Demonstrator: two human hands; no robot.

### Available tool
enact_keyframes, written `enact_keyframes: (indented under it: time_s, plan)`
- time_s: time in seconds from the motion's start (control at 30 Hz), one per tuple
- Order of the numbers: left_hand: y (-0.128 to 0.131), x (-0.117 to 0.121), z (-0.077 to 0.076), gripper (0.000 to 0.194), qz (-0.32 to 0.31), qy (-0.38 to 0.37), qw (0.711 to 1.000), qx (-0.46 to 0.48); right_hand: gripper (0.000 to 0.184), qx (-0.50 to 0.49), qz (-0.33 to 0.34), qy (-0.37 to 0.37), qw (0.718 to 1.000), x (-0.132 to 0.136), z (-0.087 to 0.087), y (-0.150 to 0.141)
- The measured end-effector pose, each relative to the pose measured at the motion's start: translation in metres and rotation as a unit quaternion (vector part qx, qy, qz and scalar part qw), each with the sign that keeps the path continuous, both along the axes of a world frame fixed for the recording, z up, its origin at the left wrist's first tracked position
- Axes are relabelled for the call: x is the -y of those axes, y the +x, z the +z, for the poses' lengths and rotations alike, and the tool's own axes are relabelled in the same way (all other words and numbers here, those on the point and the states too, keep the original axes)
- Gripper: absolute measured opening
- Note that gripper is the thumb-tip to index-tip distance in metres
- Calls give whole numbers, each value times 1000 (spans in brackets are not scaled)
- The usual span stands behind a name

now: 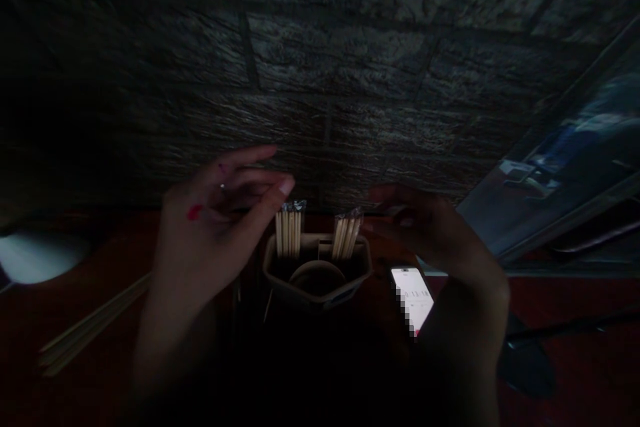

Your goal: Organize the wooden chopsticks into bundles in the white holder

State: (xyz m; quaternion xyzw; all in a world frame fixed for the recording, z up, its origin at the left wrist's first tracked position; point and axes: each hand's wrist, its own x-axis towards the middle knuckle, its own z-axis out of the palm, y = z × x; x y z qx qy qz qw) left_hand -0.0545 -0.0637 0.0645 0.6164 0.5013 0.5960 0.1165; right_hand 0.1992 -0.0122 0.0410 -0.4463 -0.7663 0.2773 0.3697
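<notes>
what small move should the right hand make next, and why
Probably pinch the leaning stick bundle with the right hand and straighten it in the container: its top tilts toward that hand, which is beside it, while the other bundle, near the left hand, stands almost upright. It is too dark to tell whether the right fingers touch it.

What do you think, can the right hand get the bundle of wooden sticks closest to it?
Probably yes. The right hand is right beside those wooden sticks, their tops stand above the holder's rim, and nothing seems to block the way. It's too dark to tell if they're touching.
</notes>
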Motion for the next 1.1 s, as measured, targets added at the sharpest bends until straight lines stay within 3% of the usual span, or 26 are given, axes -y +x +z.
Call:
enact_keyframes:
  time_s: [0.17,0.4,0.63,0.77,0.87,0.97,1.03,1.1]
  plan:
    - [-8,8,7,29,17,11,999,46,51,-53,-16,13,998,2,1,-6]
    - [-10,7,7,31,6,66,996,67,48,-122,-56,31,991,0,3,-13]
    - [-14,13,7,27,2,47,998,52,37,-117,-69,61,989,5,9,-15]
    - [-31,12,5,30,13,35,999,39,33,-86,-80,102,988,9,13,-14]
    - [-57,6,-8,31,31,5,1000,4,27,-69,-95,157,981,14,17,-16]
    - [-93,5,-34,33,68,-55,992,-87,22,-76,-91,185,976,22,20,-21]
    - [-118,11,-56,29,117,-123,974,-151,20,-79,-77,182,977,30,22,-26]
    - [-139,23,-79,28,161,-230,934,-221,18,-80,-69,171,980,40,25,-32]
